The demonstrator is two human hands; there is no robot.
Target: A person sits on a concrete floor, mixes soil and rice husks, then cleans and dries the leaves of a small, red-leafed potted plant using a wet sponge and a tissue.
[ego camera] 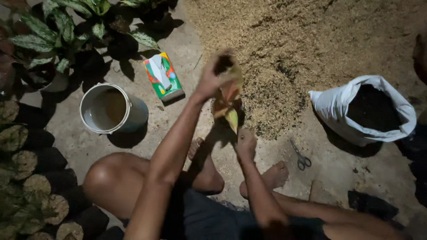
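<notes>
My left hand (213,78) is raised over the ground, fingers closed on the top of a small plant (229,100) with yellow-green and reddish leaves. The leaves hang down from it. My right hand (245,143) is lower, fingers curled just under the lowest leaf tip; whether it grips the leaf or something dark beneath it is unclear. Both hands work above the edge of a wide pile of rice husk (284,53) spread on the concrete. I sit on the ground with bare knees and feet (273,175) below the hands.
A white bucket (95,95) stands left. A green tissue box (163,76) lies behind it. A white sack of dark soil (331,109) sits open at right. Scissors (302,158) lie near my foot. Potted leafy plants (49,35) and filled black bags (26,178) line the left.
</notes>
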